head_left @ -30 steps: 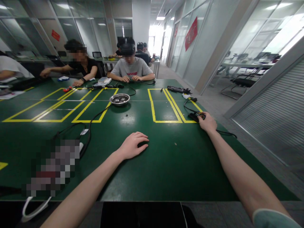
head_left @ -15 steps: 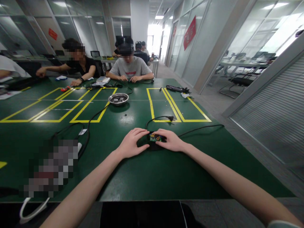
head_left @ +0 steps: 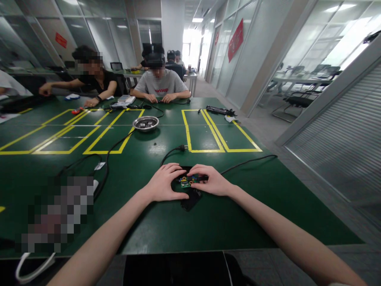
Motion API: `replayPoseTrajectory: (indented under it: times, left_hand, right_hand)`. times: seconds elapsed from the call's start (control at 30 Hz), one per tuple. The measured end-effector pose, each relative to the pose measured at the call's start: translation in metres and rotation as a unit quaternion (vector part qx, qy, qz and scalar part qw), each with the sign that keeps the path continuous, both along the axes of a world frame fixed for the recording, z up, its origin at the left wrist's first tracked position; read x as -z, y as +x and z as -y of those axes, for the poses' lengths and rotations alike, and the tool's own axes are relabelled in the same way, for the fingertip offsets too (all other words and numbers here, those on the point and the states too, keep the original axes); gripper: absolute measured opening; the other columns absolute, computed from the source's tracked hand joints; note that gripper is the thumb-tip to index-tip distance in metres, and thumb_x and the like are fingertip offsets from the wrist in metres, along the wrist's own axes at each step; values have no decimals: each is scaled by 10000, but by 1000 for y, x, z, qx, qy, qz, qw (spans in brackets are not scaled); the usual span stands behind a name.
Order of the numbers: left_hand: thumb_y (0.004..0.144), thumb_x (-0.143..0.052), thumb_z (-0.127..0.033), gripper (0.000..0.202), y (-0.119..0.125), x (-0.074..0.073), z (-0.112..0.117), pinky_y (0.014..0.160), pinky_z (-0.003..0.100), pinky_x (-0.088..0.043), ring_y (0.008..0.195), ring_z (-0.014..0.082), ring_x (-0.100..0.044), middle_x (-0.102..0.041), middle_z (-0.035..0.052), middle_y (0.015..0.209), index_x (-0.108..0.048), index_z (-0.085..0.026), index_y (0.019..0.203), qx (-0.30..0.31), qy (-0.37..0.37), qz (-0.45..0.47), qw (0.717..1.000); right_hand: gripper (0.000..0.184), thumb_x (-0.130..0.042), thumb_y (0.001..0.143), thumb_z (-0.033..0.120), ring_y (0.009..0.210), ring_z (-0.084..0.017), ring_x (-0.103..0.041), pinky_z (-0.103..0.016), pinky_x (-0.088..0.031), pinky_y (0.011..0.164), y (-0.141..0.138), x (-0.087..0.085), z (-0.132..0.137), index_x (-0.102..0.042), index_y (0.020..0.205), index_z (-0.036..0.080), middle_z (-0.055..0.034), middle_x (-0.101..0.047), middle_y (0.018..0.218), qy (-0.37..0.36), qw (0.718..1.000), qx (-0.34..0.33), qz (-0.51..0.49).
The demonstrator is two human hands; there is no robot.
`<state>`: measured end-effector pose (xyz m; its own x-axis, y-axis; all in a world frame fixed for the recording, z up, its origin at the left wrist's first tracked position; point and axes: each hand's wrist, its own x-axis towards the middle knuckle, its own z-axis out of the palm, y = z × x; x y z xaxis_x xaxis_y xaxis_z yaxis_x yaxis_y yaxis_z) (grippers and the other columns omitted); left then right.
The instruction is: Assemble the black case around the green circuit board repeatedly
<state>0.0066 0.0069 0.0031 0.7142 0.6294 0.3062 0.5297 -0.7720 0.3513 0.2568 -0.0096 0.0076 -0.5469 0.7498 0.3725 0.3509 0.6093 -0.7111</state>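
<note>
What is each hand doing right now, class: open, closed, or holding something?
Left hand: grip closed on the left side of the open black adapter with its exposed circuit board.
Right hand: grip closed on the adapter's right side.

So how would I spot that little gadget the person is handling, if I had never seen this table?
Start at the green table with its yellow tape boxes, near edge, middle. There the left hand and right hand meet around a small black device. Its open top shows a green circuit board, and black cables run from it.
</note>
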Motion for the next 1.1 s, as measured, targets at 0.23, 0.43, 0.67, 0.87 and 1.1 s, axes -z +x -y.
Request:
replayPoseTrajectory:
  times: [0.23,0.43,0.67,0.87,1.1]
  left_hand:
    - [763,-804,-372,439,0,2,-5,1146,515,-439,1321,334,-575,-727,87,1260,-713,-235,1170,0,-3,21,1000]
    - [833,-764,-347,261,3,1,-7,1118,499,-465,1256,308,-620,-749,74,1203,-732,-235,1066,-10,12,37,999]
    - [924,-655,-336,146,-4,-3,-9,891,378,-570,1034,247,-670,-702,82,1072,-714,-224,997,-44,21,77,996]
    - [943,-594,-237,102,-13,0,-14,761,291,-552,852,183,-685,-693,37,950,-692,-215,962,-27,-31,56,998]
    - [990,-574,-221,125,-9,5,-17,814,314,-538,905,205,-662,-722,49,941,-695,-200,964,-33,18,25,999]
  right_hand:
    - [159,-715,892,257,882,-190,-709,-350,-595,839,-4,16,-4,-755,1043,227,-85,-704,1148,54,997,36,45]
    - [302,-754,849,251,1000,-217,-700,-356,-597,890,-5,13,-2,-736,1150,227,-92,-673,1191,47,997,5,67]
    - [315,-710,848,215,1042,-238,-698,-385,-606,899,-13,22,-1,-731,1162,240,-92,-664,1214,51,994,74,65]
    - [348,-693,837,209,1059,-278,-687,-437,-599,934,-20,21,2,-718,1183,189,-123,-687,1166,88,984,116,99]
    - [422,-699,811,203,1085,-265,-660,-437,-586,962,-16,24,-1,-696,1232,226,-105,-678,1211,112,977,135,124]
